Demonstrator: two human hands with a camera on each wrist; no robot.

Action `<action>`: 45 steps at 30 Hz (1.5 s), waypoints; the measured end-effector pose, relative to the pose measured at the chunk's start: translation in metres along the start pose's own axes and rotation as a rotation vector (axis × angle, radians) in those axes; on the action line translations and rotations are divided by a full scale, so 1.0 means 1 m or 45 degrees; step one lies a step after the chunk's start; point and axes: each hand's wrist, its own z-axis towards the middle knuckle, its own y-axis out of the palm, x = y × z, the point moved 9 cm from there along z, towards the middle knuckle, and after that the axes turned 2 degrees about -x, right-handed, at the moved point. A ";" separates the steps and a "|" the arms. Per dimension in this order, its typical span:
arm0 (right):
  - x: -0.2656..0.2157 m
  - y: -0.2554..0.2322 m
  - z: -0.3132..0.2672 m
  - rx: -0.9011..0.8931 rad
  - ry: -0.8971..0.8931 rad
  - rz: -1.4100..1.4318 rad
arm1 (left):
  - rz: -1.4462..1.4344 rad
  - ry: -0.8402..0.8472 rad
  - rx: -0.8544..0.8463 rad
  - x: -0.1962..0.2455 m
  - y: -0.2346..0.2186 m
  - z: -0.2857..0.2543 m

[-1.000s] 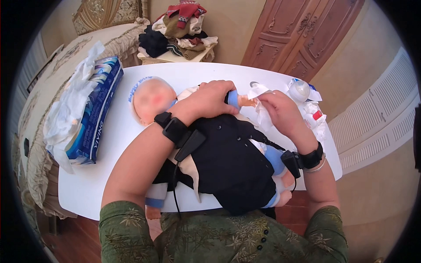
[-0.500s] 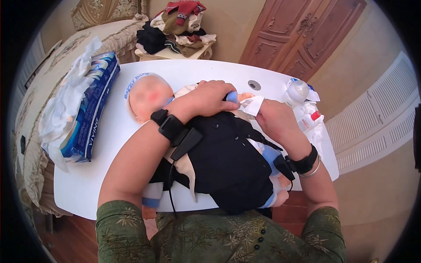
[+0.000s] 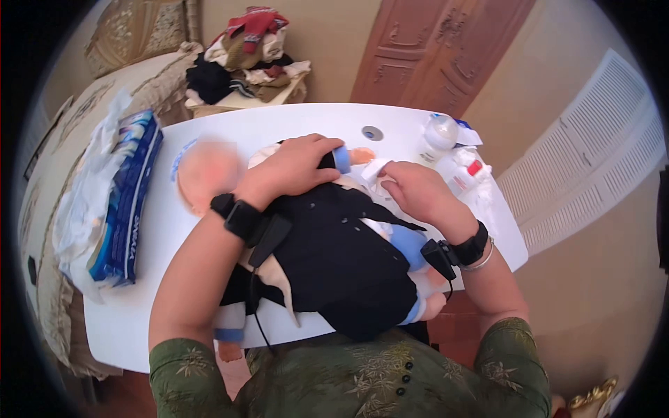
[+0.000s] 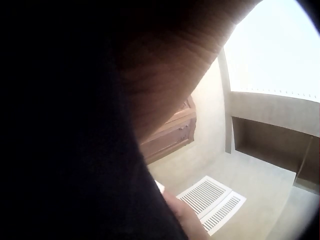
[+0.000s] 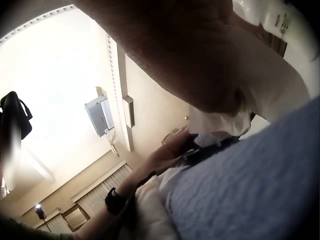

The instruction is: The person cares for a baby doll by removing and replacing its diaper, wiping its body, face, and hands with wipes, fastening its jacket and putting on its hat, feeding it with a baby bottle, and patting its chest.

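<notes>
A baby doll lies on its back on the white table [image 3: 188,132], in a black buttoned garment [image 3: 334,258] with light blue cuffs. My left hand [image 3: 300,164] grips the doll's arm at the dark sleeve, just behind the blue cuff [image 3: 341,159]. The doll's hand [image 3: 361,155] sticks out past it. Beside that hand, on its near side, my right hand [image 3: 418,188] pinches a white wipe [image 3: 374,169] between thumb and fingers. The wipe [image 5: 220,121] also hangs from the right hand in the right wrist view, above blue fleece [image 5: 250,185]. Dark cloth fills much of the left wrist view.
A blue wipes pack [image 3: 132,209] with white sheets spilling out stands at the left. On the right are a clear-domed bottle [image 3: 440,132], a red-capped bottle [image 3: 465,174] and crumpled white tissue [image 3: 481,202]. Clothes [image 3: 244,56] are heaped on a stand behind.
The wipe has come off the doll's fingers to their near side, with the right hand. The left hand keeps its hold on the arm. The head view has shifted.
</notes>
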 end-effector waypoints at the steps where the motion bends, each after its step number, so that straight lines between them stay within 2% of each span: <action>1: 0.008 -0.002 -0.009 0.008 0.031 -0.010 | -0.009 0.032 -0.008 0.002 0.003 -0.001; 3: 0.033 0.002 -0.024 -0.021 0.179 0.130 | 0.090 0.084 0.114 0.013 -0.007 -0.005; 4: 0.047 0.001 -0.032 -0.056 0.283 0.157 | 0.040 0.040 0.063 0.016 -0.008 -0.008; 5: 0.059 0.001 -0.038 -0.055 0.290 0.155 | 0.036 0.047 0.061 0.025 -0.013 -0.012; 7: 0.087 -0.023 -0.052 0.332 0.396 0.183 | 0.088 0.109 -0.116 0.046 -0.010 -0.024; 8: 0.089 -0.024 -0.053 0.331 0.393 0.186 | 0.003 0.054 -0.279 0.054 -0.002 -0.033; 9: 0.094 -0.030 -0.056 0.388 0.439 0.182 | -0.017 -0.038 -0.580 0.068 0.006 -0.041; 11: 0.102 -0.040 -0.065 0.445 0.477 0.183 | 0.218 0.234 -0.194 0.090 0.010 -0.063; 13: 0.100 -0.038 -0.073 0.262 0.433 0.088 | 0.153 0.287 -0.114 0.111 0.005 -0.086; 14: 0.103 -0.040 -0.081 0.213 0.464 0.182 | 0.094 0.376 -0.153 0.127 -0.010 -0.096; 15: 0.111 -0.039 -0.091 0.161 0.495 0.277 | 0.109 0.351 -0.154 0.127 -0.022 -0.105; 17: 0.149 -0.049 -0.122 0.461 0.433 0.222 | -0.384 0.413 -0.341 0.126 -0.038 -0.133; 18: 0.167 -0.059 -0.139 0.697 0.480 0.251 | -0.536 0.289 -0.280 0.115 -0.058 -0.144; 19: 0.184 -0.067 -0.157 0.931 0.529 0.279 | -0.689 0.165 -0.214 0.099 -0.075 -0.159; 20: 0.197 -0.058 -0.159 0.924 0.520 0.291 | -0.884 0.061 -0.003 0.069 -0.088 -0.179; 21: 0.221 -0.048 -0.162 0.851 0.588 0.314 | -1.072 -0.044 0.213 0.033 -0.094 -0.201; 23: 0.256 -0.019 -0.173 0.708 0.716 0.359 | -1.429 0.053 0.807 -0.034 -0.120 -0.236; 24: 0.269 -0.003 -0.169 0.638 0.776 0.381 | -1.413 0.049 0.817 -0.052 -0.118 -0.243; 26: 0.295 0.032 -0.194 0.495 0.890 0.416 | -1.921 -0.557 1.598 -0.134 -0.092 -0.297; 27: 0.308 0.046 -0.191 0.422 0.946 0.430 | -2.045 -0.644 1.561 -0.153 -0.073 -0.302; 28: 0.324 0.058 -0.192 0.349 1.005 0.442 | -2.200 -0.853 1.398 -0.158 -0.046 -0.296; 29: 0.310 0.054 -0.181 0.351 0.991 0.450 | -2.341 -1.059 1.219 -0.155 -0.020 -0.289; 31: 0.263 0.032 -0.174 0.026 1.333 -0.131 | -2.331 -1.099 1.208 -0.157 0.002 -0.275; 32: 0.254 0.027 -0.174 0.028 1.332 -0.130 | -2.323 -1.142 1.192 -0.157 0.010 -0.269; 33: 0.242 0.014 -0.173 0.131 1.268 -0.252 | -2.322 -1.139 1.193 -0.156 0.013 -0.264; 34: 0.234 0.004 -0.170 0.233 1.200 -0.374 | -2.428 -1.048 1.108 -0.151 0.015 -0.253; 35: 0.239 0.005 -0.168 0.235 1.200 -0.373 | -2.528 -0.956 1.018 -0.147 0.017 -0.243; 36: 0.240 0.002 -0.164 0.348 1.091 -0.398 | -2.517 -1.016 1.039 -0.153 0.022 -0.244; 39: 0.217 -0.015 -0.161 0.658 0.833 -0.473 | -2.405 -0.966 0.923 -0.152 0.020 -0.237; 41: 0.188 -0.034 -0.148 0.883 0.601 -0.242 | -2.375 -0.966 0.927 -0.168 0.025 -0.240; 43: 0.165 -0.056 -0.134 0.996 0.534 0.075 | -2.326 -0.979 0.889 -0.182 0.027 -0.250; 44: 0.159 -0.063 -0.127 1.007 0.552 0.057 | -2.335 -0.968 0.860 -0.177 0.025 -0.246; 45: 0.164 -0.065 -0.125 1.102 0.580 0.406 | -2.193 -0.964 0.957 -0.175 0.014 -0.251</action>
